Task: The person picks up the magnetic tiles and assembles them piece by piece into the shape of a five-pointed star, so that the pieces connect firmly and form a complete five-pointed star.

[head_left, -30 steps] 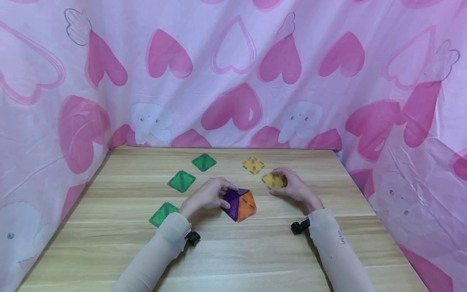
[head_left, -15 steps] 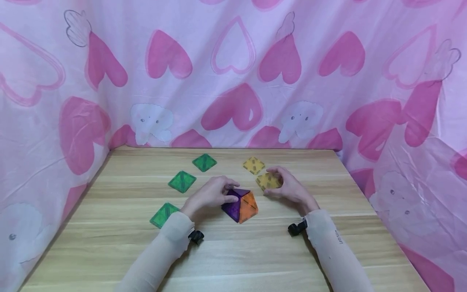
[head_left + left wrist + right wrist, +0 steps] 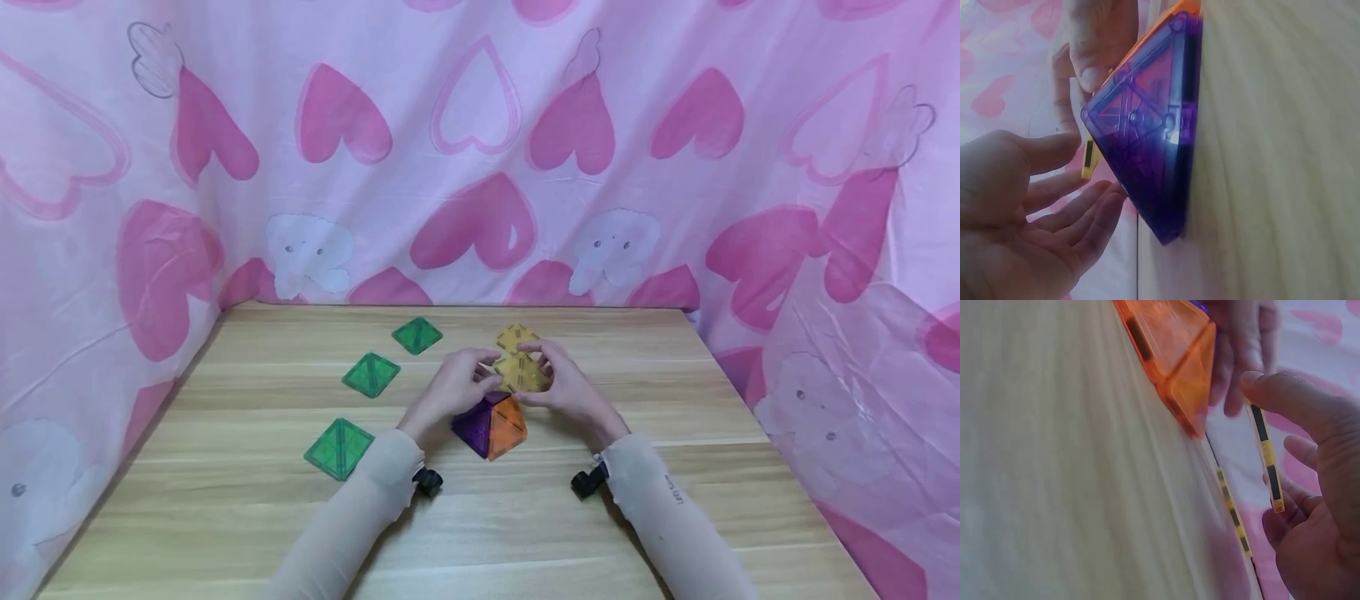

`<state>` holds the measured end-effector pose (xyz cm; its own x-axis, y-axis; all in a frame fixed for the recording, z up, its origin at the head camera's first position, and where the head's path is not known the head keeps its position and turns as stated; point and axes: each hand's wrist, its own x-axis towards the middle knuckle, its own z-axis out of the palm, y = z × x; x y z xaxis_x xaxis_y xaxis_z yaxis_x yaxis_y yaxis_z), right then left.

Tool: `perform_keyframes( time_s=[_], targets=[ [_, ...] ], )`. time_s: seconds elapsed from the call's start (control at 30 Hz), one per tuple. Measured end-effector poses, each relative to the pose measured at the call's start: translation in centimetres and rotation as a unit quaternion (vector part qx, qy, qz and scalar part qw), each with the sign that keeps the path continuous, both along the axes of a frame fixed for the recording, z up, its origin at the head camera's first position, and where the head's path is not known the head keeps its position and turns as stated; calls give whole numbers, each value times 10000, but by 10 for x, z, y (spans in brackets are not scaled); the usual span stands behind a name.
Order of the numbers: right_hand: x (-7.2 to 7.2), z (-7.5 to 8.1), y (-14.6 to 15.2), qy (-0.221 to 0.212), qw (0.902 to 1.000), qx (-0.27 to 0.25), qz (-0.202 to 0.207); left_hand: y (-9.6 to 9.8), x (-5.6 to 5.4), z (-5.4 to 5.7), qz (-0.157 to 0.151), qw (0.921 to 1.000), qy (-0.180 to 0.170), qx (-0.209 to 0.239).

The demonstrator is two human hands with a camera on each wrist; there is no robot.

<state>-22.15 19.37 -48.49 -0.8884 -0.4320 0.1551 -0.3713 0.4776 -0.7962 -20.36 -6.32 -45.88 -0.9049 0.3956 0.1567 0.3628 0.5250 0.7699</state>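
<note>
My right hand (image 3: 570, 387) holds a yellow diamond of two joined triangular magnetic tiles (image 3: 521, 372) by its right side, thumb at the near edge and fingers at the far edge. In the right wrist view, this tile pair (image 3: 1266, 456) is raised off the table. My left hand (image 3: 452, 385) is at the diamond's left corner, its thumb and fingers apart around it; firm contact cannot be made out. Just in front stands a low peaked shape of purple tiles (image 3: 474, 431) and orange tiles (image 3: 507, 427). The left wrist view shows its purple side (image 3: 1141, 125) close up.
Another yellow diamond (image 3: 516, 335) lies flat behind the hands. Three green diamonds, the far one (image 3: 417, 335), the middle one (image 3: 371, 375) and the near one (image 3: 339, 448), lie to the left on the wooden table (image 3: 480, 533). A pink heart-patterned curtain (image 3: 480, 167) surrounds the table.
The right hand has brought the yellow diamond leftward to behind the purple-orange shape. My left hand has left the purple tiles and moved up and right to the diamond's corner.
</note>
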Motion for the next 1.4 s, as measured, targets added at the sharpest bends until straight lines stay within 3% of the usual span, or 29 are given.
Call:
perform_keyframes(
  time_s=[0.13, 0.3, 0.63, 0.73, 0.87, 1.03, 1.1, 1.27, 1.4],
  targets=[
    [4, 2, -7, 180, 9998, 33, 44, 4, -3, -2, 483, 9979, -86, 434],
    [5, 4, -13, 401, 9990, 82, 173, 7, -3, -2, 1080, 9890, -299, 970],
    [3, 2, -14, 453, 9985, 97, 289, 9, -1, 1, 1175, 9827, -849, 1150],
    [4, 3, -14, 295, 9991, 49, 295, 9, -1, 2, 1185, 9815, -966, 1152],
    [6, 4, -14, -11, 9996, -152, 253, 8, -2, 1, 1142, 9790, -1143, 1242],
    [4, -1, -10, -312, 9969, -699, 193, 3, -3, 4, 833, 9782, -1400, 1292],
    [3, -3, -7, -537, 9928, -1041, 230, -1, -2, 7, 607, 9771, -1518, 1358],
    [3, -4, -2, -1108, 9790, -1655, 434, -7, -3, 7, 53, 9653, -1892, 1797],
    [2, -4, 0, -1274, 9748, -1765, 482, -9, -2, 5, -128, 9626, -1896, 1930]
  ],
)
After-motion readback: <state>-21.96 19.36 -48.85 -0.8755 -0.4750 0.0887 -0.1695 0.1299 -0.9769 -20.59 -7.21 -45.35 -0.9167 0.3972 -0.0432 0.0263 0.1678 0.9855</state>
